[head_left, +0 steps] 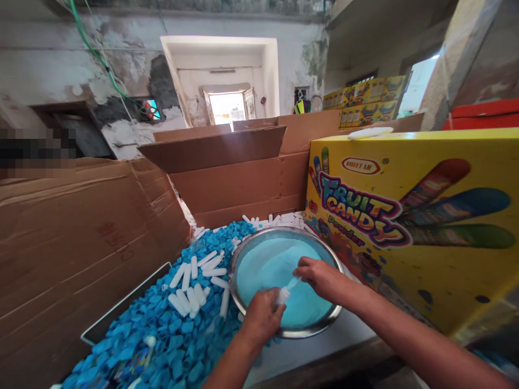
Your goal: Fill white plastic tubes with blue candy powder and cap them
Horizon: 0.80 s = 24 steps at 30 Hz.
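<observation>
My left hand (263,316) is closed round a small white plastic tube (283,295), its neck pointing up toward the bowl's middle. Pinched in my right hand (318,276) is a small, pale scoop (293,282), its tip at the tube's mouth; its exact shape is too small to make out. Both hands are over a wide steel bowl (337,314) that holds light blue powder (279,259). To the left of the bowl, several white tubes (185,276) lie on a heap of blue plastic caps (162,324).
Cardboard flaps (243,178) rise behind the bowl, and a brown carton (81,259) stands at left. On the right is a large yellow candy box (413,227) with a white tube (370,132) on top. The bowl rests on a white surface (308,356).
</observation>
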Available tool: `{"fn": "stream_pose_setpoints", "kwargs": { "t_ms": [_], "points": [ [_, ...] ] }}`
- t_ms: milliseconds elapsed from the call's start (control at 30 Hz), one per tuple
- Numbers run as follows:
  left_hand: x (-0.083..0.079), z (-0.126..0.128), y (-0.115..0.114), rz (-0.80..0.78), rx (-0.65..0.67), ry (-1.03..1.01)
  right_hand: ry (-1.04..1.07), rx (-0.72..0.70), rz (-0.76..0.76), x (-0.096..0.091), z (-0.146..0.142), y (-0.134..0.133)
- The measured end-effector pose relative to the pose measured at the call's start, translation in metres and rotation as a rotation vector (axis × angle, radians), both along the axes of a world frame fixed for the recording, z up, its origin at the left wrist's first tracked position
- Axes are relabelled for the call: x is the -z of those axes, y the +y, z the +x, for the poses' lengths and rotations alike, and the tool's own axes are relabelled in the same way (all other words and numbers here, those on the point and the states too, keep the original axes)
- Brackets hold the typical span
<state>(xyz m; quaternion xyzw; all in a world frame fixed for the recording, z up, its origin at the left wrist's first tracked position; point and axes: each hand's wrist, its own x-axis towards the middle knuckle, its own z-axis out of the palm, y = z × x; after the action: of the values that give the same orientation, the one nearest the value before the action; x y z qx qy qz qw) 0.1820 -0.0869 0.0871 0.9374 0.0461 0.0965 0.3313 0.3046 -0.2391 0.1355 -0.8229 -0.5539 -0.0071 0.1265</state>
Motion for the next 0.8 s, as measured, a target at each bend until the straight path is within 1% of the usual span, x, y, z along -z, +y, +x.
{"fn": "stream_pose_setpoints", "kwargs": {
  "t_ms": [100,167,233,367,600,800],
  "points": [
    [0.002,0.003,-0.002,-0.020,-0.028,-0.004,-0.187,-0.102,-0.033,-0.011,-0.006,0.004],
    [0.003,0.005,-0.004,-0.049,-0.062,0.001,-0.259,-0.146,-0.036,-0.017,-0.008,0.007],
    [0.004,0.006,-0.005,-0.078,-0.091,-0.008,-0.303,-0.160,-0.049,-0.022,-0.008,0.010],
    [0.005,0.007,-0.005,-0.114,-0.107,-0.041,-0.340,-0.176,-0.087,-0.026,-0.006,0.013],
    [0.004,0.006,-0.007,-0.106,-0.125,-0.035,-0.368,-0.198,-0.092,-0.028,-0.008,0.017],
    [0.004,0.006,-0.007,-0.104,-0.129,-0.021,-0.367,-0.198,-0.123,-0.035,-0.014,0.019]
  ]
}}
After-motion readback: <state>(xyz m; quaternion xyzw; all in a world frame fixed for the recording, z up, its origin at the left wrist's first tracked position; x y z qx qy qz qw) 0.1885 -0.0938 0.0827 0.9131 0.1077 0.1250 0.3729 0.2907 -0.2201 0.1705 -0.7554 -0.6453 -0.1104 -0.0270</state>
